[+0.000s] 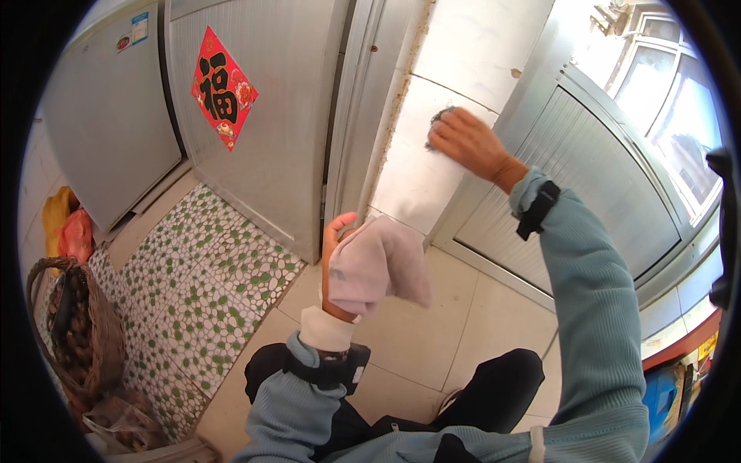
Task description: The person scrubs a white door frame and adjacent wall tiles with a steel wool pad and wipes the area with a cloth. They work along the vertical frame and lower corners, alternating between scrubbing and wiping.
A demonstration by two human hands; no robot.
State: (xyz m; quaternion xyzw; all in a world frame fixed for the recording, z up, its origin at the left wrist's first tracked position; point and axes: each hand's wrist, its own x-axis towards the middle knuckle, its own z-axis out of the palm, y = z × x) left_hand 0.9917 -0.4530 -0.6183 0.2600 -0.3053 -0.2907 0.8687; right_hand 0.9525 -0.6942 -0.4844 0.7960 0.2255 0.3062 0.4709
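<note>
My right hand [472, 142] presses a dark steel-wool scourer [434, 130] against the white wall tiles [405, 156] between two metal frames. Only the scourer's edge shows past my fingers. A pale pink cloth [376, 266] hangs folded over my left hand [336, 254], which is held low in front of the wall's foot. The cloth covers most of that palm, and the thumb sticks out above it.
To the left stands an open metal door [272, 116] with a red paper diamond [223, 92] on it. Beyond is a grey refrigerator [110, 110]. A wicker basket [104, 330] sits on pebble-patterned flooring [197, 295]. A metal-panelled door [567, 191] and window [654, 87] are at right.
</note>
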